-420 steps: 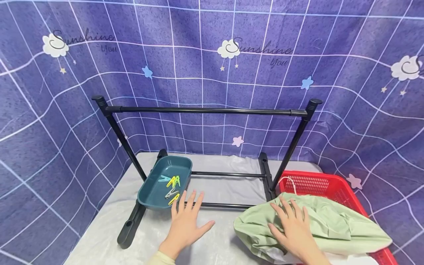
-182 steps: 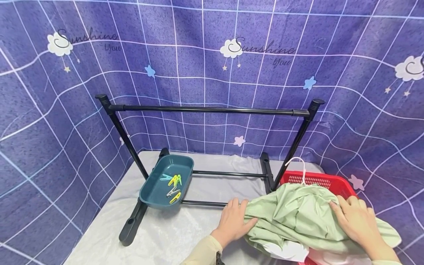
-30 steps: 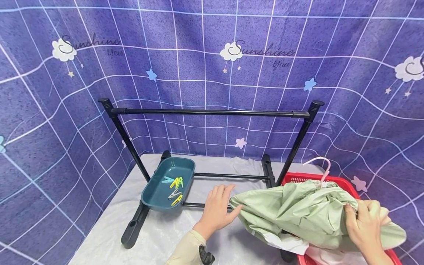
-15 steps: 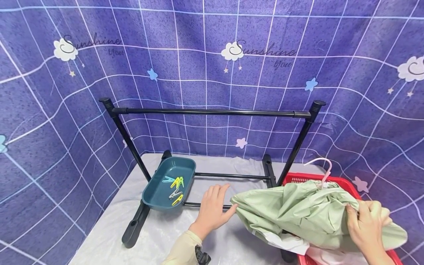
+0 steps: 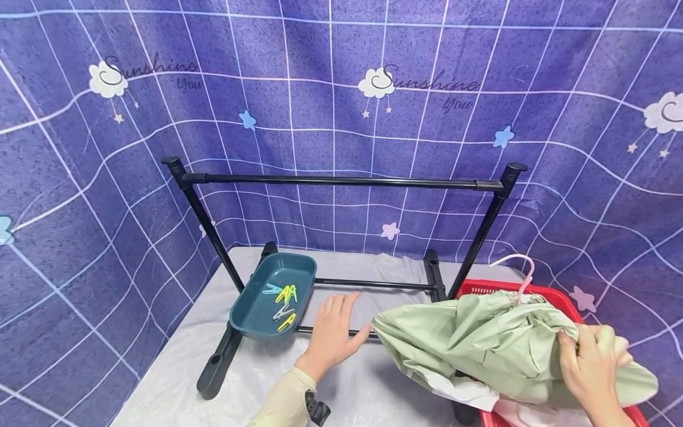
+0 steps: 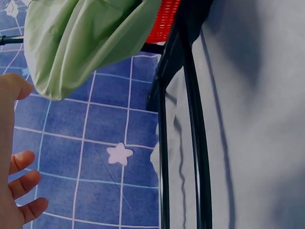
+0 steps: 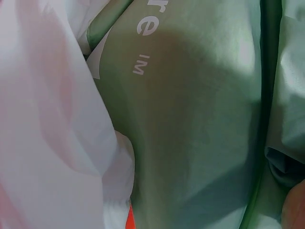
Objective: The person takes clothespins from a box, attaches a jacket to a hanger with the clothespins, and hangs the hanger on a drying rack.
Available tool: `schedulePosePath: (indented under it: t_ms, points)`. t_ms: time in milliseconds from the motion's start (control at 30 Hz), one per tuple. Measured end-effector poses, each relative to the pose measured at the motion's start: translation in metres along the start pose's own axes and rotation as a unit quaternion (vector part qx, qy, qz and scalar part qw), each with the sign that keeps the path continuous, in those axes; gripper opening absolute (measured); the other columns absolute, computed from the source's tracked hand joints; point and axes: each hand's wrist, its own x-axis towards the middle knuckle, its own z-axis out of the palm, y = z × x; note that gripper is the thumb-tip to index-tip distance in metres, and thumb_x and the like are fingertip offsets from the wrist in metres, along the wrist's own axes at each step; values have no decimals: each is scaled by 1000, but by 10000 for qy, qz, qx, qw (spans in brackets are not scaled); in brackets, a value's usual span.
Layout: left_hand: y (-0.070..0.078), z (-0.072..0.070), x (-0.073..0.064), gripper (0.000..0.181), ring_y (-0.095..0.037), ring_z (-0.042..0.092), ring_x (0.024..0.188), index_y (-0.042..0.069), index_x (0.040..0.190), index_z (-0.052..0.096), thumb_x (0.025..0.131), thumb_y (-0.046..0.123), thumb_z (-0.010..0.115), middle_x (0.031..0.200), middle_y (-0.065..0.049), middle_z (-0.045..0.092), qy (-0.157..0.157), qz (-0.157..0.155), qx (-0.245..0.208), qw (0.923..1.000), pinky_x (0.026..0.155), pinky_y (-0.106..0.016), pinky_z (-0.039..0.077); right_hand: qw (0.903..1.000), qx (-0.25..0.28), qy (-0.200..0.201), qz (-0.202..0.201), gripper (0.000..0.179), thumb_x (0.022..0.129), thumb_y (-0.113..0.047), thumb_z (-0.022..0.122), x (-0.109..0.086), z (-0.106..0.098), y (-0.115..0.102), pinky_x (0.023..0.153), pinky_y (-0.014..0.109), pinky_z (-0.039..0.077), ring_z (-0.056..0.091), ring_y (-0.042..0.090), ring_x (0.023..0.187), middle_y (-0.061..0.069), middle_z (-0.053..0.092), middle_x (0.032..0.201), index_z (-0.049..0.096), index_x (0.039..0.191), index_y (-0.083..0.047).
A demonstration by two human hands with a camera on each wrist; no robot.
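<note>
A light green garment (image 5: 480, 338), bunched on a pale hanger (image 5: 528, 271) whose hook points up, lies over the red basket (image 5: 560, 301). My right hand (image 5: 592, 362) grips the fabric at its right side, fingers curled into a fold. White lettering shows on the green cloth in the right wrist view, where just a bit of a finger (image 7: 294, 210) is visible. My left hand (image 5: 331, 335) hovers beside the garment's left end, fingers extended and thumb apart, touching nothing. In the left wrist view a gap separates the thumb from the green cloth (image 6: 86, 43).
A black rack (image 5: 341, 180) with a horizontal top bar stands on a pale grey cloth. On its left, a teal tray (image 5: 253, 314) holds several clothespins (image 5: 287, 322). White cloth (image 5: 464, 392) pokes out under the garment. A purple patterned curtain (image 5: 331, 124) surrounds the scene.
Over the last second my left hand has moved left, away from the garment; my right hand keeps its grip. Compared with the oldest frame, the hanger hook stands higher and farther right.
</note>
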Motion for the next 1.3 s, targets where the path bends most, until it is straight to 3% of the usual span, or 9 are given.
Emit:
schedulePosePath:
  t_ms: [267, 600, 1000, 1300]
  points:
    - [-10, -6, 3, 65, -29, 55, 96, 4, 135, 53, 84, 42, 67, 105, -11, 58, 25, -164, 37, 9999, 78, -42, 45, 10000, 46, -11, -2, 33, 92, -23, 55, 0, -1, -2, 75, 66, 12, 28, 61, 89, 29, 39, 87, 52, 87, 9]
    - [-26, -17, 1, 65, -29, 52, 94, 5, 133, 53, 82, 41, 70, 107, -11, 58, 6, -472, 289, 9985, 72, -40, 42, 9999, -30, -46, 87, 26, 89, -16, 55, 1, -1, -4, 76, 63, 12, 28, 59, 90, 29, 39, 88, 52, 88, 10]
    - [-41, -17, -6, 66, -30, 53, 94, 4, 134, 51, 83, 41, 70, 110, -13, 59, -33, -774, 282, 9966, 76, -43, 43, 9999, -59, -92, 117, 24, 90, -15, 56, -2, -4, -3, 76, 63, 12, 28, 59, 90, 28, 40, 88, 53, 86, 9]
    - [-49, -19, -3, 68, -32, 51, 96, 3, 136, 49, 83, 40, 71, 110, -14, 57, -146, -1012, 216, 9945, 78, -45, 43, 9999, -54, -83, 85, 23, 88, -13, 57, 0, -4, -3, 75, 64, 12, 29, 59, 88, 27, 39, 87, 52, 87, 10]
